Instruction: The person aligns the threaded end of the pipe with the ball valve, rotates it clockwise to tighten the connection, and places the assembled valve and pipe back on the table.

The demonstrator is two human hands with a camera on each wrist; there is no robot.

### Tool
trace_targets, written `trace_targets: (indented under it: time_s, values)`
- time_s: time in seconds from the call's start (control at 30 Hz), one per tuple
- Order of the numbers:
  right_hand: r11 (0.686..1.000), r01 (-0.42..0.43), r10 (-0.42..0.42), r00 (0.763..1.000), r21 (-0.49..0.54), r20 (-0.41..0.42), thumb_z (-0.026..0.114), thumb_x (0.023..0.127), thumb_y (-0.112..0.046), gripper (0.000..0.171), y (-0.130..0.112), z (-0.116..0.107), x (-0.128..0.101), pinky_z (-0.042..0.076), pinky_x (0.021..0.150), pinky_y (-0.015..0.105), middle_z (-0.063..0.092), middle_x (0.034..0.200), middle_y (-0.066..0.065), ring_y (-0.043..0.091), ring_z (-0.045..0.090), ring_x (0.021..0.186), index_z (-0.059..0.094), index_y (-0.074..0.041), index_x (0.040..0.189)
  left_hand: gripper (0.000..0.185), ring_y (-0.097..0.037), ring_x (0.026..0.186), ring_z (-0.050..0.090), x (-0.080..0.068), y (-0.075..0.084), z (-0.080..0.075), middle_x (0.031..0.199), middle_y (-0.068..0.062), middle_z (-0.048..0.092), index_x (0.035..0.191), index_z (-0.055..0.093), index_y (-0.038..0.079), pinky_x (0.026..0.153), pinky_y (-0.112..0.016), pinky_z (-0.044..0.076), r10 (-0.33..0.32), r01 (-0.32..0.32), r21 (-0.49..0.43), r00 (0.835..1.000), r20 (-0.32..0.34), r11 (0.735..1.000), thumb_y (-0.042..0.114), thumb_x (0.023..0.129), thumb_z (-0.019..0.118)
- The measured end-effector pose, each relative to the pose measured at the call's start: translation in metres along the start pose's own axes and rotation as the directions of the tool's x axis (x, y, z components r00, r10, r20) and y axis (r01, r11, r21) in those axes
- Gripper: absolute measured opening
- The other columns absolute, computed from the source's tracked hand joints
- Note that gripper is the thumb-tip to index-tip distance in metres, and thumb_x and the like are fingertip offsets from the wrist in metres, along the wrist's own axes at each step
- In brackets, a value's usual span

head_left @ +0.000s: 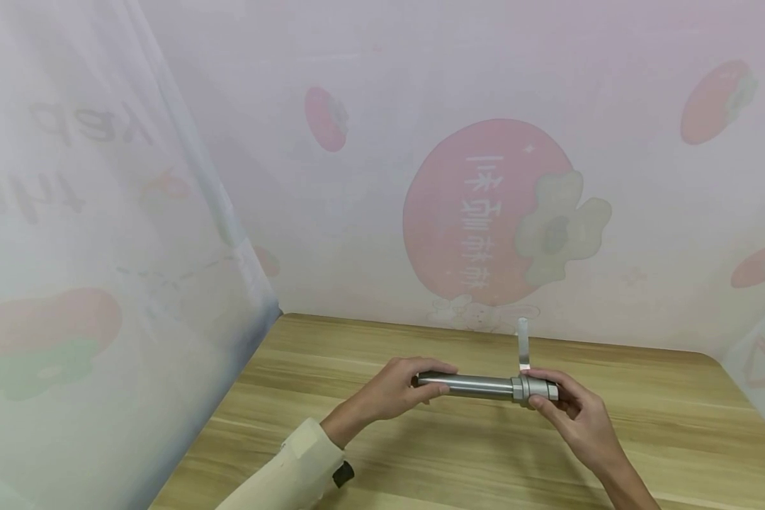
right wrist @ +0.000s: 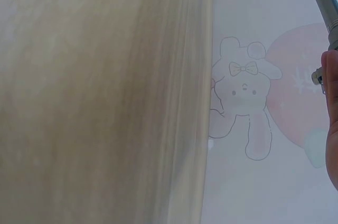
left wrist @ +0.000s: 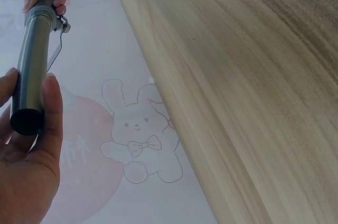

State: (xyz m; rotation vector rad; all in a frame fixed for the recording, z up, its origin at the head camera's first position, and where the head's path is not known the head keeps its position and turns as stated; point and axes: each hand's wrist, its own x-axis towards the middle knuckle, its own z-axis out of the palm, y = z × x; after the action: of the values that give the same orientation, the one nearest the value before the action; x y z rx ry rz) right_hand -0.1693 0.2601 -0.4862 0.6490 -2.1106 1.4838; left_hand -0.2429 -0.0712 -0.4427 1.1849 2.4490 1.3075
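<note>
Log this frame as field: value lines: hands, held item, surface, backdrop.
left hand: left hand grips the plain end of the metal cylinder
right hand: right hand holds the collared end, by the thin lever
held item: cylinder horizontal, above the wooden table; lever points up
backdrop: printed curtain with fruit and a bunny outline

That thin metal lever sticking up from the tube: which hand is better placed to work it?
Probably the right hand: it grips the capped end of the metal tube beside the lever; the left hand holds the far end.
</note>
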Motion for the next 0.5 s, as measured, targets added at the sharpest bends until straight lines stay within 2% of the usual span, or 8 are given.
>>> trace_targets:
  time_s: [0.23, 0.5]
  values:
    - [1.000, 0.002, -0.002, 1.000, 0.000, -0.003, 0.071, 0.095, 0.018, 0.045, -0.0008, 0.0001, -0.0004, 0.060, 0.080, 0.019, 0.073, 0.129, -0.012, 0.006, 0.071, 0.100, 0.068, 0.004, 0.137, 0.037, 0.001, 0.082, 0.066, -0.0002, -0.0003, -0.0001, 0.125, -0.003, 0.079, 0.143, 0.072, 0.018, 0.070, -0.019, 0.056, 0.014, -0.014, 0.014, 1.000, -0.003, 1.000, 0.032, 0.108, 0.071]
    - [1.000, -0.005, 0.005, 1.000, -0.014, -0.003, 0.072, 0.095, 0.017, 0.045, -0.0013, 0.0003, -0.0003, 0.060, 0.080, 0.019, 0.072, 0.130, -0.015, 0.005, 0.071, 0.100, 0.068, 0.003, 0.137, 0.039, 0.001, 0.084, 0.063, -0.0008, -0.0004, -0.0009, 0.126, -0.004, 0.079, 0.143, 0.072, 0.011, 0.071, -0.019, 0.054, 0.026, -0.026, 0.027, 1.000, -0.001, 0.999, 0.029, 0.107, 0.073]
